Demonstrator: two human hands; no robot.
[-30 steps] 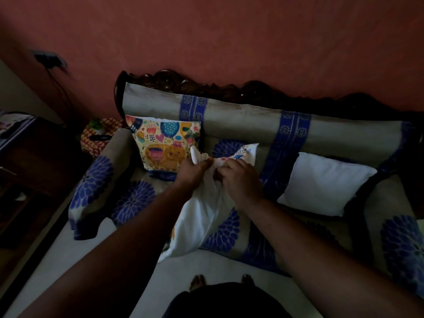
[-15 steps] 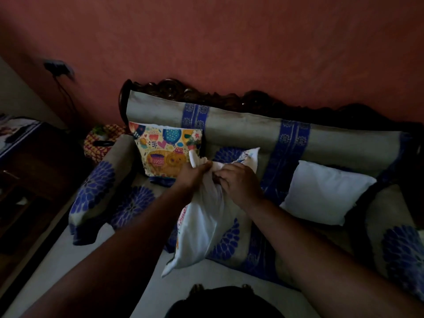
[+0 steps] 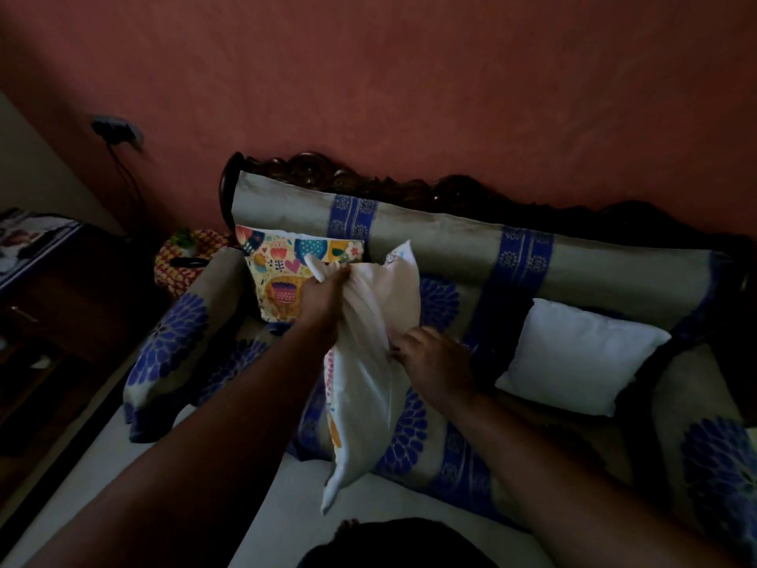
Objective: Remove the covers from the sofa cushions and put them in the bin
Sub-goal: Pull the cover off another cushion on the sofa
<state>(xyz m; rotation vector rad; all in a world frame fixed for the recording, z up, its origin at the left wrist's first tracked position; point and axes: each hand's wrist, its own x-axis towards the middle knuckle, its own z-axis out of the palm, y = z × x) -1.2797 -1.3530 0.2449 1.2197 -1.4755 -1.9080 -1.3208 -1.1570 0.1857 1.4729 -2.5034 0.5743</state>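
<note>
- A white cushion with its cover partly turned inside out (image 3: 368, 375) is held in the centre of the frame, above the front edge of the grey sofa with blue flower prints (image 3: 442, 444). A strip of coloured print is seen along its left edge.
- The long axis of this cushion runs from the upper centre down to the lower centre of the frame, with the lower corner hanging free over the pale floor.
- The left hand (image 3: 323, 297) is clamped on the bunched top of the white fabric, with the fingers curled round it.
- The right hand (image 3: 430, 358) is placed lower, at the right side of the cushion, about the middle of its length. The fingers are bent and pressed into the fabric; it seems a pinch, but the exact grip is hidden in the dim light.
- The top end is therefore nearer to the left hand and the lower body nearer to the right hand. The coming pull is judged to go along the long axis, the two hands being drawn apart, so that the cover slides off.
- A colourful patterned cushion with an elephant print (image 3: 286, 272) is leaned on the sofa back, just behind the left hand, and its cover is still on.
- A plain white cushion (image 3: 573, 354) is lying at the right of the frame, well apart from both hands.
- No bin is recognised with certainty in the view.
</note>
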